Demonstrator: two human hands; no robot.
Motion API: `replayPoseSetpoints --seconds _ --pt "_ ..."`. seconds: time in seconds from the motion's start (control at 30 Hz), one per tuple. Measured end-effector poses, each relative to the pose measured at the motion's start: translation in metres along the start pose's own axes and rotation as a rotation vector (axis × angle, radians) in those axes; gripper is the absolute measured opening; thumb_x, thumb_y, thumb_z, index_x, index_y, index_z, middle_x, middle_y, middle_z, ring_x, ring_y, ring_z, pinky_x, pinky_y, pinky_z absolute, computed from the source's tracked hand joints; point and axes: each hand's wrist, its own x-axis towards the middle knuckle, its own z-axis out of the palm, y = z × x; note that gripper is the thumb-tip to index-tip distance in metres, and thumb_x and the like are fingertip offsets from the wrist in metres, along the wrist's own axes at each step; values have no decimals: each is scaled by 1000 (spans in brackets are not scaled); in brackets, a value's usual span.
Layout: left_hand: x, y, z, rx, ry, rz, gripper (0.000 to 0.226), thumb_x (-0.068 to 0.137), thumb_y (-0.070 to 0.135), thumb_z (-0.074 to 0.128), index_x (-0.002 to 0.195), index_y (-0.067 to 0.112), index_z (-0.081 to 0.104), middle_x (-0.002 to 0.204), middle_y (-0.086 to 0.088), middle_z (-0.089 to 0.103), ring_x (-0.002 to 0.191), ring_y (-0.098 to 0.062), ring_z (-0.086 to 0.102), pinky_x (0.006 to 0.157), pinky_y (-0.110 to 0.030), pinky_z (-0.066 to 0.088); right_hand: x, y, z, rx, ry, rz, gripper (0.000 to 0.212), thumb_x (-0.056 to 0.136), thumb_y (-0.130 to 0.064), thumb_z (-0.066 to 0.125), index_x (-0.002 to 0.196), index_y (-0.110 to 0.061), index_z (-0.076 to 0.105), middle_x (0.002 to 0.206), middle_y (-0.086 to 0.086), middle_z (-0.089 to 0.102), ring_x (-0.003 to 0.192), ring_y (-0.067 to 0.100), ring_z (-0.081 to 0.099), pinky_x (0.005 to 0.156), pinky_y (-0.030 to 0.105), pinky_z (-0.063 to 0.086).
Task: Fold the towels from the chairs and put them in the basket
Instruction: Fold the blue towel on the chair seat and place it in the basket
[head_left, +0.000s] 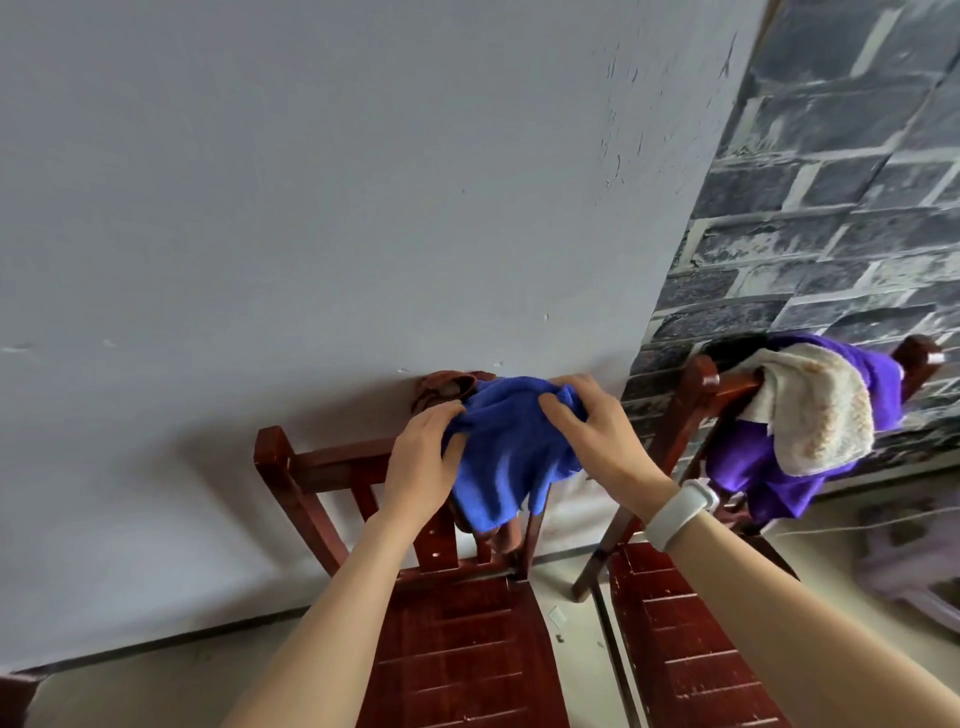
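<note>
Your left hand (423, 457) and right hand (597, 431) both hold the blue towel (511, 452) at centre frame, each grip closed on a bunch of cloth at its upper corners. The towel drapes over the top rail of the near wooden chair (457, 649), hiding the middle of the backrest. Behind it a brown towel (441, 389) shows only as a crumpled edge, with another bit below the blue hem. At right, a second chair (691, 660) carries a cream towel (815, 415) lying over a purple towel (753, 467); its far post is partly covered. A white wristband (678, 514) sits on your right wrist. A blurred pale shape at the lower right edge is too indistinct to name. The basket is not in view.
</note>
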Motion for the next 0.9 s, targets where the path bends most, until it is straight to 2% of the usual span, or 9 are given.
replayPoseSetpoints --seconds 0.1,0.23,0.37,0.43,0.5,0.6,0.67,0.77,0.9 --pt "-6 9 1 -41 28 63 29 89 13 53 117 19 56 118 3 59 110 -13 53 91 -16 35 -17 14 -8 173 65 88 16 92 -18 51 88 -6 61 76 -3 61 70 5 56 63 17 45" --pt "-19 2 7 3 -81 7 47 90 17 53 136 19 41 138 0 47 128 -15 43 104 -20 29 -41 46 -18 129 113 266 42 93 -24 50 96 17 46 77 13 48 72 19 44 67 35 39" --pt "-1 5 2 15 -69 -96 58 94 26 46 145 23 20 132 1 52 121 -20 45 104 -39 36 -34 41 -30 9 193 125 27 94 -18 48 87 8 52 72 19 50 71 11 48 68 25 41" --pt "14 8 2 182 -78 -127 50 95 34 41 142 21 30 136 -5 45 122 -27 42 100 -44 36 -24 25 -35 -44 268 10 20 94 -14 47 83 3 53 71 11 51 62 3 44 60 13 38" --pt "23 9 3 357 -152 -203 46 94 42 37 133 18 41 138 -9 40 123 -32 39 96 -47 35 -14 11 -45 2 430 -61 19 94 -12 45 82 -1 53 70 6 50 57 0 42 56 9 36" --pt "24 6 7 403 -233 -274 54 93 47 37 138 17 31 143 -8 36 127 -32 36 99 -50 33 -3 1 -66 247 756 -53 19 96 -17 41 80 -20 50 74 -6 50 61 -6 45 60 8 39" --pt "20 6 9 401 -191 -268 59 92 45 41 141 16 24 143 -7 38 128 -31 37 100 -51 32 -1 4 -76 305 903 -28 15 96 -19 39 86 -17 50 76 -8 50 67 -2 46 64 9 39" --pt "10 13 13 425 -81 -192 61 90 37 50 141 16 25 139 -9 43 123 -32 42 100 -50 34 -5 21 -76 247 867 37 14 96 -20 41 87 -15 50 77 -7 52 69 1 47 61 8 40" --pt "-2 23 21 506 29 -44 51 87 29 55 134 16 39 134 -12 43 123 -31 41 100 -45 37 -14 62 -66 79 505 240 16 90 -21 51 86 -6 54 75 2 53 70 8 49 65 20 37"
